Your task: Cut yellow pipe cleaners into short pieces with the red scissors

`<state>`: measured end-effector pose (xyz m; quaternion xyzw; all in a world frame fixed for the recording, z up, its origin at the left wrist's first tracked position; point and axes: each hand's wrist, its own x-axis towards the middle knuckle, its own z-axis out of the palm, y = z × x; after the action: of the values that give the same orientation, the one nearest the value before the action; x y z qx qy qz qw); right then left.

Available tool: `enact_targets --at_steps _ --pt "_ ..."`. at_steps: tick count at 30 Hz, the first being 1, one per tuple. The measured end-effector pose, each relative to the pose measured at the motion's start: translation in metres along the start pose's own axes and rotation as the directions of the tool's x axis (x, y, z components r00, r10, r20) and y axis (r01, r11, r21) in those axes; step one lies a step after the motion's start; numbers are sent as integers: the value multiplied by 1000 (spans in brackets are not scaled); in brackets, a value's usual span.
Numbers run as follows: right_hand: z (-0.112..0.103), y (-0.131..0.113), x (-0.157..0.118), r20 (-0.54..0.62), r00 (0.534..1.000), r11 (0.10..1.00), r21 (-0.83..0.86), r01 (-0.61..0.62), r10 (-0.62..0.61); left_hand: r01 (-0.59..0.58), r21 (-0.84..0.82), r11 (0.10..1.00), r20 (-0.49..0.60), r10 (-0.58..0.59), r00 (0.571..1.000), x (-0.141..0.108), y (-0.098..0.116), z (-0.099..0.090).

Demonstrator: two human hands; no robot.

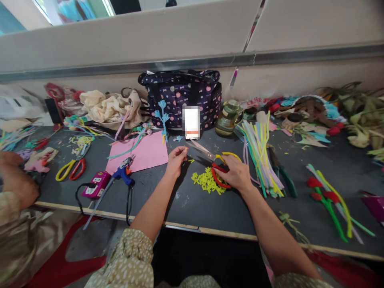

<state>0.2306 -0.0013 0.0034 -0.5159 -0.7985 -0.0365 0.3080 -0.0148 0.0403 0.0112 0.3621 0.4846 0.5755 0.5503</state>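
Note:
My right hand grips scissors with one yellow and one red handle, blades spread and pointing left. My left hand is closed in a pinch, and a tiny yellow bit shows at its fingertips; most of what it holds is hidden. Just below the scissors lies a pile of short yellow-green cut pieces, with a few stray bits near my left fingers. Right of my right hand is a bundle of pastel pipe cleaners.
A dotted dark bag stands behind, with a phone and a green jar. Left are pink paper, a blue glue gun, a purple box and other scissors. Another person's hand rests at far left.

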Motion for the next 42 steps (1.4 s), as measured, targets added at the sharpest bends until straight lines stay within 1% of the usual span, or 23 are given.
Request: enact_targets --at_steps 6,10,14,19,24,33,42 --pt "-2 -4 1 0 1000 1000 7 10 -10 31 -57 998 49 -28 998 -3 3 2" --pt "-3 -6 2 3 1000 1000 -5 31 -31 45 -117 992 50 -40 998 -3 3 3" --pt "-2 -5 1 3 1000 1000 12 24 -24 45 -126 991 48 -40 998 -2 3 1" --pt "-4 -8 0 23 999 998 55 35 -37 21 -159 987 61 -11 998 0 2 -1" --pt "-5 -12 0 71 996 997 66 50 -55 6 -202 979 63 7 998 1 -1 -2" --pt "-3 -14 0 115 993 998 67 18 -25 -1 -253 967 102 28 994 -2 2 1" --pt "-1 -14 -1 142 989 997 61 37 -45 16 -262 965 69 2 998 -2 1 2"
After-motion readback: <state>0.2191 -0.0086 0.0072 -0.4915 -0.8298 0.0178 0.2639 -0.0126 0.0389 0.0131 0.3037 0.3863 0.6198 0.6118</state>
